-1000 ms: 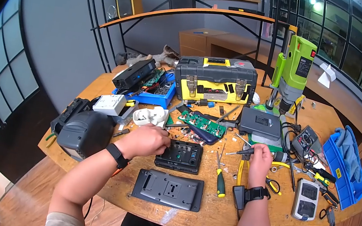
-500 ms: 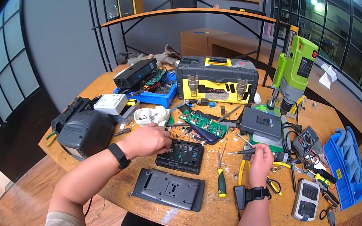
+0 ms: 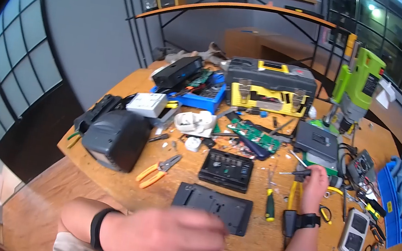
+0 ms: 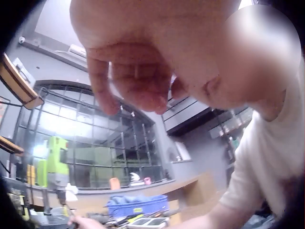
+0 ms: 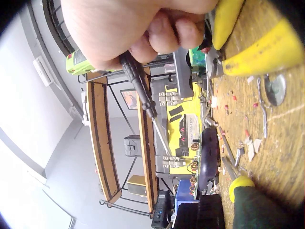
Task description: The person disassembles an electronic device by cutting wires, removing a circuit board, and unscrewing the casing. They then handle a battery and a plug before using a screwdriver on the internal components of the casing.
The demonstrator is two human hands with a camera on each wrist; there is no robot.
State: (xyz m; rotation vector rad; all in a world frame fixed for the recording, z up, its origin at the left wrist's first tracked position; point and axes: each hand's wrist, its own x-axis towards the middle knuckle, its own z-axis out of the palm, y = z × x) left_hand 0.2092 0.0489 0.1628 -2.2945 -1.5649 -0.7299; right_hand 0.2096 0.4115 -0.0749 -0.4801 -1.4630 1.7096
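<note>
My left hand (image 3: 173,241) is raised close to the head camera, blurred, above the front edge of the table. In the left wrist view its fingers (image 4: 143,88) hang loosely bent with nothing visible in them. My right hand (image 3: 315,184) grips a thin black-handled screwdriver (image 5: 138,86), its bare metal shaft pointing left over the table. Left of that hand lies an opened black device housing (image 3: 226,168). A dark flat back cover (image 3: 200,198) sits in front of it, partly hidden by my left hand. Between housing and right arm lies a green-handled screwdriver (image 3: 270,206).
Orange-handled wire strippers (image 3: 153,174) lie left of the housing, beside a black bulky case (image 3: 117,139). Behind are a green circuit board (image 3: 254,135), a yellow-black toolbox (image 3: 269,86) and a green drill press (image 3: 360,87). A blue bin (image 3: 396,206) stands at the right.
My left hand has left the housing's left edge and come back and up toward the head camera, uncovering the wire strippers. The view has shifted; the right hand still holds its screwdriver.
</note>
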